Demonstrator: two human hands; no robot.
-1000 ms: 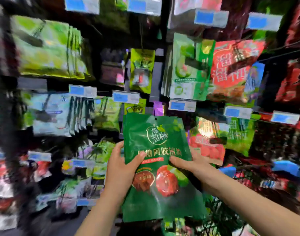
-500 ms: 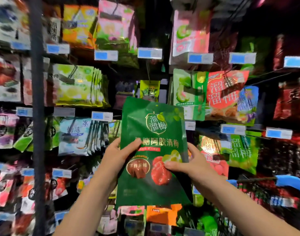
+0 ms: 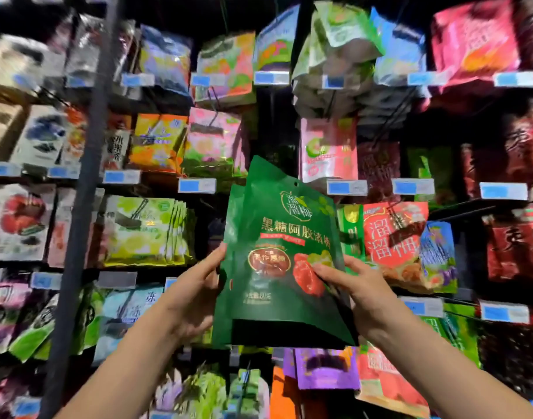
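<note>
I hold a dark green snack pouch (image 3: 284, 237) upright in front of a shop display, its printed front with red plums facing me. A second green pouch edge shows just behind it on the left. My left hand (image 3: 192, 294) grips the pouch's left edge, fingers behind it and thumb at the front rim. My right hand (image 3: 354, 285) pinches the right side, thumb across the red plum picture. A small hang hole sits at the pouch's top.
Rows of hanging snack bags fill the wall: yellow-green packs (image 3: 144, 231) at left, a red pouch (image 3: 393, 240) at right, pink ones (image 3: 328, 149) above. Blue price tags (image 3: 197, 186) line the rails. A dark upright post (image 3: 83, 207) stands at left.
The pouch and both hands have risen in front of the display, and my view has tilted upward to higher rows. My left thumb has slid from the pouch's front to its left edge.
</note>
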